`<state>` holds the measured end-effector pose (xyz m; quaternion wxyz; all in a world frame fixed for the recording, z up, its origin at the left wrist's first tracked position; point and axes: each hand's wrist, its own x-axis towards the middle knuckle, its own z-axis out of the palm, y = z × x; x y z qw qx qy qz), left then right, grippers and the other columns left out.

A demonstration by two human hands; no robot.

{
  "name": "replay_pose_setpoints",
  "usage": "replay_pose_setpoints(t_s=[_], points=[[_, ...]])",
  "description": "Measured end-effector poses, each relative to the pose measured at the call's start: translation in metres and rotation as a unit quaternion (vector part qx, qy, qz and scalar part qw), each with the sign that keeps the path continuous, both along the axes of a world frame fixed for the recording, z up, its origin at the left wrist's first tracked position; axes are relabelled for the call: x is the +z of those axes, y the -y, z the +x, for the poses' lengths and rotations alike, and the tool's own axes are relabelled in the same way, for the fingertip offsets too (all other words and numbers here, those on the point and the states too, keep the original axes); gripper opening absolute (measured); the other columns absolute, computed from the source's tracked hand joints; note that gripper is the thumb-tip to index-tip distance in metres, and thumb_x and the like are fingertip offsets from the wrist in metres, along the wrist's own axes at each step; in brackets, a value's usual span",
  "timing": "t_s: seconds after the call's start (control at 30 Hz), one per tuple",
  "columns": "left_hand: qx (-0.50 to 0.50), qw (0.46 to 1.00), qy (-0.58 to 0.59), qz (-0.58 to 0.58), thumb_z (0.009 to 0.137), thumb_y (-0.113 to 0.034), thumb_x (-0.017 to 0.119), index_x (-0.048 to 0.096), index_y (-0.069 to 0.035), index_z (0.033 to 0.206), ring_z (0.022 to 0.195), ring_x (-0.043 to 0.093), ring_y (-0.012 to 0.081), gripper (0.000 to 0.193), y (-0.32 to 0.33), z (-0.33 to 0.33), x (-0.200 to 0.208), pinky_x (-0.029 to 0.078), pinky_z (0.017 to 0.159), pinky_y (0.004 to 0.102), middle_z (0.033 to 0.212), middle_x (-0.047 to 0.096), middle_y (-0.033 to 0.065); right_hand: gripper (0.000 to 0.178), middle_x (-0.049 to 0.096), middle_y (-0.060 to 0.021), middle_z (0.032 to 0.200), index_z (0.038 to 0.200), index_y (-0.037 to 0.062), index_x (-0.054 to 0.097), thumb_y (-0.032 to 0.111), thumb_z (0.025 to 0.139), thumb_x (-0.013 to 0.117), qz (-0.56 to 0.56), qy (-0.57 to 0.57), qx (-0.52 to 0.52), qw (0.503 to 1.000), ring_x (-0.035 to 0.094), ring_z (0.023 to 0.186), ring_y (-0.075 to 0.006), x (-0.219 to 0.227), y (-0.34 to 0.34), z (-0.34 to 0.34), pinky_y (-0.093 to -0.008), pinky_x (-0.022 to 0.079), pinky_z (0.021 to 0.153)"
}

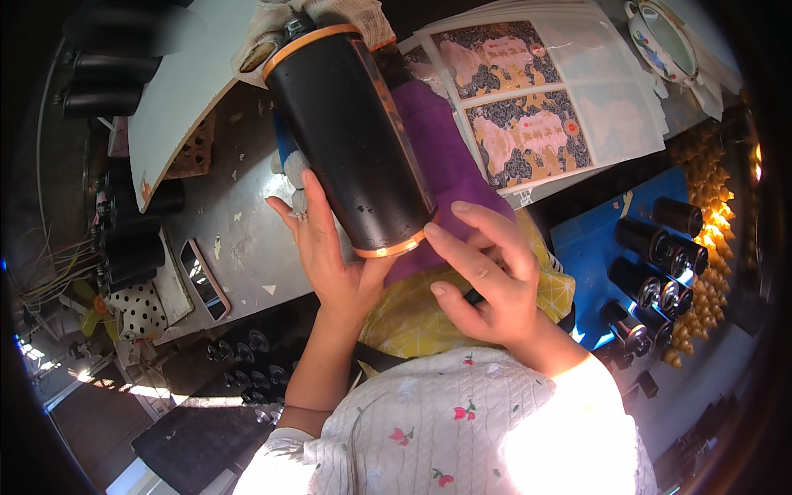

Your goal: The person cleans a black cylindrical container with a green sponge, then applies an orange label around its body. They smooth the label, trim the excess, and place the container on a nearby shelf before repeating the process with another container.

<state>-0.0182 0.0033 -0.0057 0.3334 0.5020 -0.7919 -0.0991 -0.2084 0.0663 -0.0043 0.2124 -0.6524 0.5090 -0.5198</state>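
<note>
I see a black cylinder (346,136) tilted over the left side of the purple cloth (452,157); left hand (332,260), left of that cloth, braces the cylinder's near end, clamped or not I cannot tell; right hand (495,289), at the cloth's near edge, fingers apart beside the copper rim (392,248); cylinder likely stiff, slick, weighty; I'd support both ends.

A phone (205,280) lies left of the left hand (337,268); a painted white vessel (646,41) sits well beyond the right hand (497,289).
</note>
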Motion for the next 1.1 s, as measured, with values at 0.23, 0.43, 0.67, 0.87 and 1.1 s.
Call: replay_pose_setpoints(t_s=[0.23, 0.43, 0.67, 0.87, 1.1], points=[[-0.014, 1.0, -0.001, -0.017, 0.08, -0.046, 0.079, 0.021, 0.01, 0.155, 0.125, 0.058, 0.0362, 0.11, 0.001, 0.001, -0.001, -0.001, 0.119, 0.0651, 0.137, 0.058, 0.02, 0.059, 0.058, -0.0141, 0.129, 0.125, 0.0081, 0.071, 0.007, 0.067, 0.08, 0.009, 0.006, 0.024, 1.0, 0.053, 0.064, -0.0105, 0.006, 0.001, 0.002, -0.0222, 0.047, 0.053], [-0.009, 1.0, -0.002, -0.016, 0.08, -0.045, 0.08, 0.021, 0.009, 0.155, 0.125, 0.057, 0.0364, 0.11, 0.0, -0.001, 0.0, -0.001, 0.119, 0.0653, 0.138, 0.057, 0.0203, 0.06, 0.059, -0.0119, 0.127, 0.125, 0.0115, 0.072, 0.008, 0.066, 0.079, 0.025, 0.039, -0.004, 0.999, 0.057, 0.065, -0.0101, 0.005, -0.001, 0.005, -0.0221, 0.049, 0.053], [-0.005, 1.0, -0.016, -0.025, 0.079, -0.044, 0.081, 0.025, 0.011, 0.153, 0.121, 0.06, 0.0348, 0.108, 0.001, -0.002, -0.002, 0.001, 0.119, 0.0648, 0.133, 0.061, 0.0203, 0.056, 0.057, -0.012, 0.127, 0.121, 0.0159, 0.075, 0.006, 0.066, 0.079, -0.071, -0.097, 0.014, 0.993, 0.059, 0.073, -0.0169, 0.004, -0.001, 0.009, -0.0264, 0.05, 0.06], [-0.003, 0.999, -0.019, -0.031, 0.078, -0.044, 0.082, 0.027, 0.012, 0.153, 0.121, 0.06, 0.0343, 0.108, 0.001, -0.003, -0.003, 0.001, 0.119, 0.0645, 0.133, 0.061, 0.02, 0.058, 0.057, -0.012, 0.127, 0.122, 0.0197, 0.075, 0.007, 0.065, 0.079, -0.067, -0.098, -0.013, 0.993, 0.06, 0.075, -0.0169, 0.002, 0.003, 0.012, -0.026, 0.05, 0.058], [-0.012, 1.0, -0.024, -0.008, 0.076, -0.041, 0.084, 0.025, 0.011, 0.153, 0.125, 0.057, 0.0357, 0.11, -0.002, -0.002, 0.002, 0.001, 0.119, 0.0642, 0.135, 0.059, 0.0205, 0.063, 0.056, -0.0074, 0.127, 0.131, 0.0148, 0.068, 0.01, 0.069, 0.079, 0.039, -0.1, -0.036, 0.994, 0.061, 0.077, -0.0177, 0.017, 0.002, 0.008, -0.0281, 0.054, 0.065]])
